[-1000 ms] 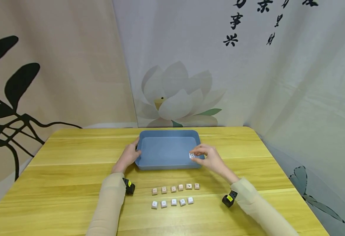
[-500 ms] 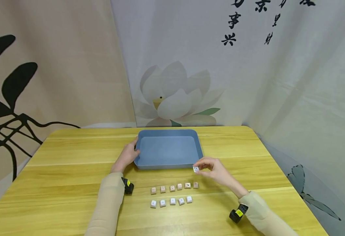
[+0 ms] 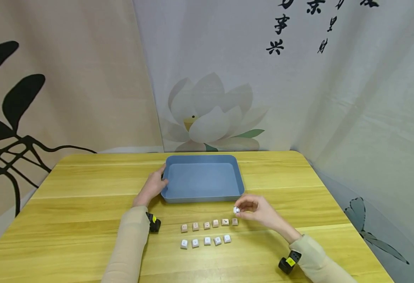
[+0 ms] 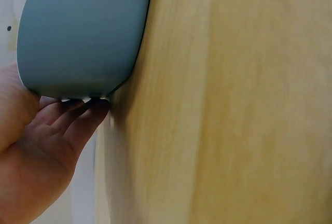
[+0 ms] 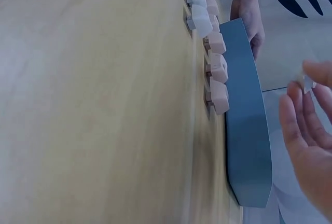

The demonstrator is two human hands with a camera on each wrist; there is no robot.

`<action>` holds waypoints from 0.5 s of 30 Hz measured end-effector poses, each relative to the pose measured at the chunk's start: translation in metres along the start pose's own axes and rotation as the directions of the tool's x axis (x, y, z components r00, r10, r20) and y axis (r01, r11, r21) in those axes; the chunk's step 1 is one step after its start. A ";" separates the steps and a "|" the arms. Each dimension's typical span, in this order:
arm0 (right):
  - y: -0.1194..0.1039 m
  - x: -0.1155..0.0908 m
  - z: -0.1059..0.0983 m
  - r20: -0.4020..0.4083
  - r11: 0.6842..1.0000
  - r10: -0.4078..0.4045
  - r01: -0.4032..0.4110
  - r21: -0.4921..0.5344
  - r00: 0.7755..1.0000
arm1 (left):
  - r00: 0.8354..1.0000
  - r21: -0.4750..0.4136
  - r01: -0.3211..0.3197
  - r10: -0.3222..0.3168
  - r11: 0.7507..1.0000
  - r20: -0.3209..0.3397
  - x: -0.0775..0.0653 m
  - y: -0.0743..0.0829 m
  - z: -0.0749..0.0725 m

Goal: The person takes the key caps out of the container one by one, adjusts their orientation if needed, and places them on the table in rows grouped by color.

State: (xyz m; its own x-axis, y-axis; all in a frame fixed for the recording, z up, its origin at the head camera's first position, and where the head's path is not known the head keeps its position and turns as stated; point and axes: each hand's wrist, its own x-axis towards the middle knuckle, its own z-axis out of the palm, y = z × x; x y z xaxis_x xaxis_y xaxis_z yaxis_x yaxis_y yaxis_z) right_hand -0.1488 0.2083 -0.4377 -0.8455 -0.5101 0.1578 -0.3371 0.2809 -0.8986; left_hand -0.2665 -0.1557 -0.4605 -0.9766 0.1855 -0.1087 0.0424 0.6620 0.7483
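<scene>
My left hand (image 3: 153,188) grips the left side of a blue rectangular tray (image 3: 202,199), its thumb at the rim. In the left wrist view, fingers (image 4: 89,123) reach along the tray's outer wall (image 4: 85,42). My right hand (image 3: 260,210) pinches a small white keycap (image 3: 236,210) between thumb and fingertips, just in front of the tray's near right corner. The held keycap (image 5: 307,83) is partly covered by fingers in the right wrist view. Below that hand lie two rows of keycaps: pinkish keycaps (image 3: 207,225) behind, white keycaps (image 3: 207,241) in front.
A yellow wooden table (image 3: 97,196) carries everything, with the tray near its far edge. Behind it hangs a printed curtain (image 3: 207,59) with a lotus and black characters. Black wrist cameras (image 3: 290,261) hang at both cuffs.
My right hand has moved from over the tray's right side toward me with the keycap, which has turned in the fingers. The left hand keeps its hold on the tray.
</scene>
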 end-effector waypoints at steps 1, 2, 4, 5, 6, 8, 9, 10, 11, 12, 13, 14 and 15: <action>0.000 0.000 0.000 0.001 1.000 0.008 -0.008 0.006 1.000 | 1.000 0.000 0.000 0.000 1.000 -0.001 0.000 0.000 0.000; 0.000 -0.001 0.001 0.002 1.000 0.012 -0.012 0.005 1.000 | 1.000 0.000 0.000 0.000 1.000 -0.001 0.000 0.000 0.000; 0.000 -0.002 0.002 0.002 1.000 -0.003 0.003 -0.008 1.000 | 1.000 0.000 0.002 -0.002 1.000 -0.001 0.001 -0.001 0.000; 0.000 -0.002 0.002 0.002 1.000 -0.018 0.018 -0.014 1.000 | 1.000 0.000 0.003 -0.003 1.000 -0.001 0.001 -0.001 0.000; 0.000 -0.002 0.002 0.002 0.999 -0.031 0.031 -0.019 1.000 | 1.000 -0.001 0.003 -0.003 1.000 0.000 0.002 -0.001 0.000; 0.000 -0.003 0.002 0.000 0.998 -0.055 0.055 -0.033 0.998 | 1.000 -0.001 0.006 -0.006 1.000 0.002 0.002 -0.002 0.000; 0.000 -0.003 0.002 0.000 0.997 -0.061 0.061 -0.036 0.998 | 1.000 -0.002 0.007 -0.007 1.000 0.004 0.002 -0.002 0.000; 0.000 -0.003 0.002 0.001 0.998 -0.061 0.061 -0.034 0.998 | 1.000 -0.001 0.007 -0.007 1.000 0.004 0.002 -0.002 0.000; -0.001 -0.004 0.002 0.004 0.998 -0.053 0.054 -0.035 0.999 | 1.000 -0.002 0.008 -0.008 1.000 0.004 0.002 -0.002 0.000; -0.001 -0.005 0.002 0.007 0.999 -0.043 0.043 -0.031 0.999 | 1.000 -0.003 0.008 -0.008 1.000 0.003 0.002 -0.002 0.000; -0.002 -0.006 0.002 0.011 0.999 -0.032 0.033 -0.028 0.999 | 1.000 -0.004 0.007 -0.007 1.000 0.001 0.002 -0.002 0.000; -0.002 -0.007 0.002 0.015 0.999 -0.022 0.023 -0.025 1.000 | 1.000 -0.006 0.007 -0.007 1.000 0.001 0.002 -0.002 0.000; -0.003 -0.008 0.001 0.019 1.000 -0.011 0.011 -0.020 1.000 | 1.000 -0.002 0.001 -0.001 1.000 -0.003 0.002 -0.002 0.000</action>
State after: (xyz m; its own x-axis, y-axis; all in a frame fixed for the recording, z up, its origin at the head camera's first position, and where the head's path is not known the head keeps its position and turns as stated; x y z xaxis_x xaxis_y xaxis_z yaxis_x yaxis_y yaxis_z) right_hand -0.1410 0.2103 -0.4372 -0.8339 -0.5283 0.1598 -0.3551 0.2917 -0.8882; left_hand -0.2686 -0.1565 -0.4626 -0.9774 0.1824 -0.1072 0.0410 0.6605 0.7497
